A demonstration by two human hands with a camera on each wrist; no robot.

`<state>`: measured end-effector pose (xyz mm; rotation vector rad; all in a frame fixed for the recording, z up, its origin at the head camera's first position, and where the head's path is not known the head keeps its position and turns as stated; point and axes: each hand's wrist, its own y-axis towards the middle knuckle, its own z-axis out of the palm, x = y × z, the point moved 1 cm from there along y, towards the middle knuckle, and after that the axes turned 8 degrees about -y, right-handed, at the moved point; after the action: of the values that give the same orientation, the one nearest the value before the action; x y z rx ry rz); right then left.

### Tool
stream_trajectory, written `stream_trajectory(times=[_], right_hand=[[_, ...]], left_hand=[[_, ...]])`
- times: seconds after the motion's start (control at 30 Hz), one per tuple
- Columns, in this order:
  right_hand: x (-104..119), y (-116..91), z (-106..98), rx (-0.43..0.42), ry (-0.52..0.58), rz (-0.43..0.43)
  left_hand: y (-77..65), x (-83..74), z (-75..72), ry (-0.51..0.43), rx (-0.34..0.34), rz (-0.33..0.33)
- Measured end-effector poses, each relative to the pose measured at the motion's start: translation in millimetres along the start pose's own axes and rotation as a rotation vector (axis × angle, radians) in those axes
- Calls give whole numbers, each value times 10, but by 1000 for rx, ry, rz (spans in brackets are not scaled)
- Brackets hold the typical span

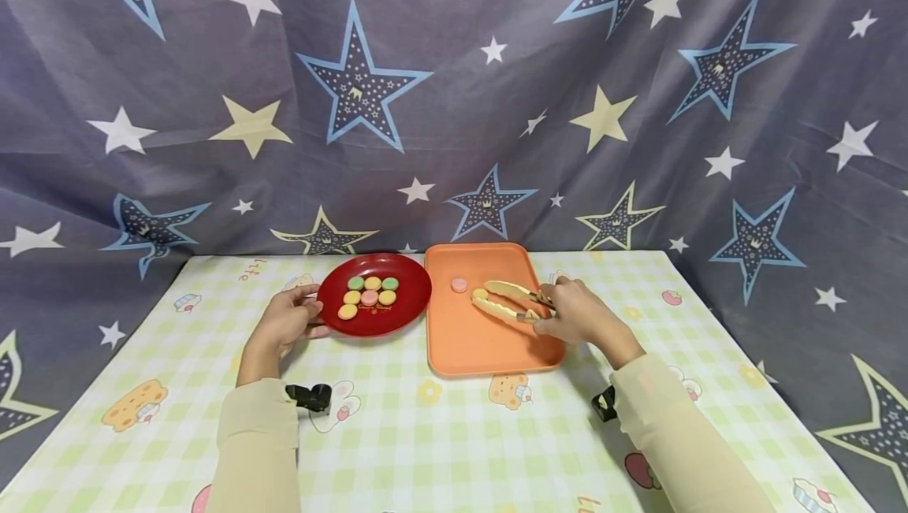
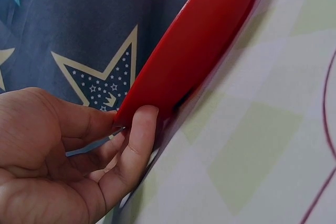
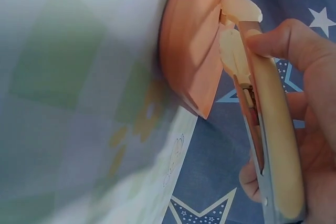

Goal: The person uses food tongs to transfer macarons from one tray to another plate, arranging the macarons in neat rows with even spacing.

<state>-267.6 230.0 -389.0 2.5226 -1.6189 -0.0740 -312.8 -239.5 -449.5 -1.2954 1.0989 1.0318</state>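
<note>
My left hand pinches the near left rim of a round red plate, thumb above and fingers beneath, as the left wrist view shows. On the plate lie several small macarons in yellow, green and pink. My right hand grips a pair of tongs with cream-coloured tips. Those tips reach over an orange tray, spread on either side of a yellow macaron. A pink macaron lies on the tray just left of it.
The plate's right edge meets the tray's left side. Both stand toward the back of a table with a green checked cloth. Behind it hangs a dark curtain with stars. Black wrist cameras sit on both sleeves.
</note>
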Motion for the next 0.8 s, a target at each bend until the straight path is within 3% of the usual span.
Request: stream_trajectory(times=[0.4, 0.8], right_hand=[[5, 19, -16, -29, 18, -47], [69, -16, -13, -64, -20, -11]], left_hand=[[0, 3, -4, -2, 5, 3], [-11, -4, 3, 0, 5, -3]])
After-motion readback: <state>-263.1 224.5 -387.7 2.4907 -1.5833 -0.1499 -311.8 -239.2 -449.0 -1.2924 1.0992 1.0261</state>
